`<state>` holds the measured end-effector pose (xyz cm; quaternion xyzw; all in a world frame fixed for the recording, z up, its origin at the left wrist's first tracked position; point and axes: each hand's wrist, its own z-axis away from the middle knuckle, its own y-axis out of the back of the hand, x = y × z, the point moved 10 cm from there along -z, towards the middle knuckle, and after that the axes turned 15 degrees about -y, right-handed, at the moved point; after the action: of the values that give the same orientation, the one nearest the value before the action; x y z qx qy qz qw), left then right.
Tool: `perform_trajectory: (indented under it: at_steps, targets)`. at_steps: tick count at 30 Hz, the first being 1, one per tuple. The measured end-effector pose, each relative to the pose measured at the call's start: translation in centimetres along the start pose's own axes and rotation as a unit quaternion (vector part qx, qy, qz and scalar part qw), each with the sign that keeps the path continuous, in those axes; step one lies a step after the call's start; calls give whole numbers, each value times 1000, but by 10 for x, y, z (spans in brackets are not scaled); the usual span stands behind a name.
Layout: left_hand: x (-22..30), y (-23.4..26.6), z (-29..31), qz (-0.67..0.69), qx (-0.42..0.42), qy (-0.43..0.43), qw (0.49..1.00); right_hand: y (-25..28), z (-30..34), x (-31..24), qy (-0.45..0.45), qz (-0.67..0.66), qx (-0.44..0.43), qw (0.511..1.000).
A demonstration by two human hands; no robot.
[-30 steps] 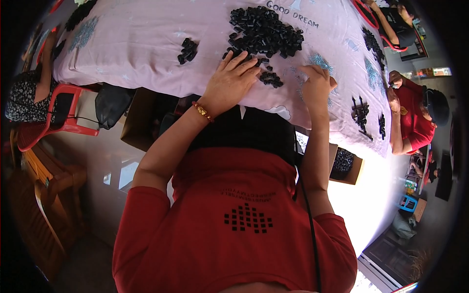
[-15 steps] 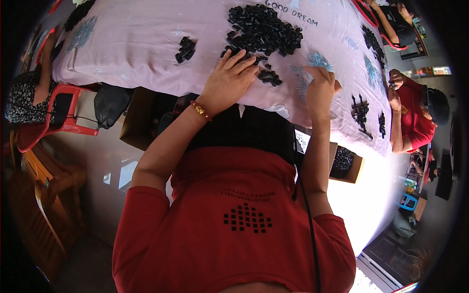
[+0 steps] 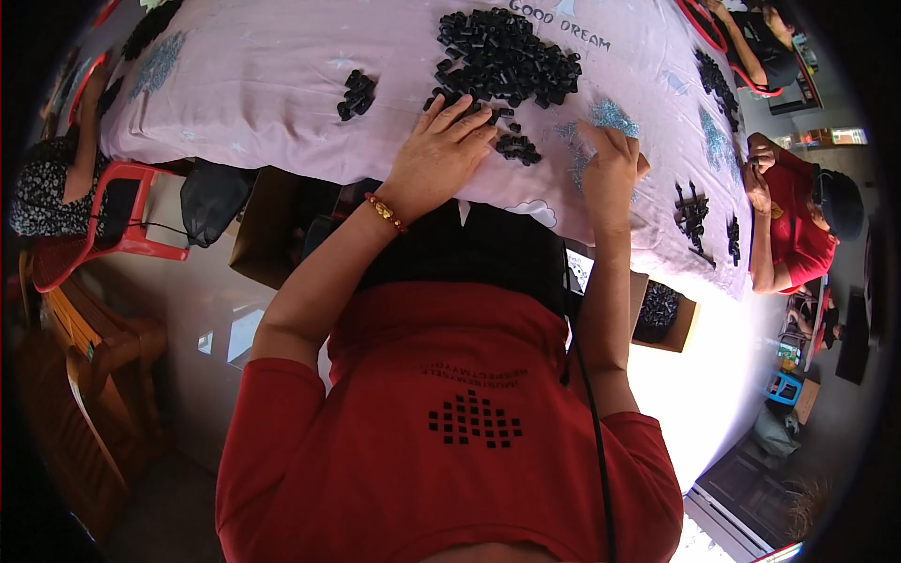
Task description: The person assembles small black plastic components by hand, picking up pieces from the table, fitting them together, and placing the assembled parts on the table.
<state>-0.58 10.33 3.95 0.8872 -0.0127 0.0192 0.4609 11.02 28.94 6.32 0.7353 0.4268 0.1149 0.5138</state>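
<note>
Left hand (image 3: 441, 155) fingers spread flat on small black parts (image 3: 507, 56); right hand (image 3: 610, 169) fingers curled, grip unclear.

Big pile (image 3: 507, 58): small black parts, heaped loose on pink cloth, beyond left hand's fingertips.
Small cluster (image 3: 517, 147): same black pieces, flat, between both hands.
Left cluster (image 3: 357, 94): few black pieces, well apart.

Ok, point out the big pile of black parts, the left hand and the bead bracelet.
big pile of black parts (image 3: 507, 58), head view, pile's middle.
left hand (image 3: 439, 155), head view, back of hand.
bead bracelet (image 3: 386, 213), head view, beads on wrist.
</note>
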Motion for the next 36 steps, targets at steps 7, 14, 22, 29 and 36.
perform_trajectory:
  at_steps: [7, 14, 22, 29, 36]
  targets:
    - [0, 0, 0, -2, 1, 0, 1000, 2, 0, 0, -22, 11, 22, 999]
    - [-1, -2, 0, -4, -6, 2, 1000, -6, 0, -4, 1, 15, 2, 1000]
    - [1, 1, -1, 1, 11, -9, 1000, 0, 0, -4, -8, -7, 44, 999]
    - [-1, -5, 2, -5, -16, 1, 1000, -5, 2, -19, 32, 8, 15, 999]
    - [-1, -5, 1, -2, -17, 3, 1000, -3, 0, -11, 16, -10, 35, 999]
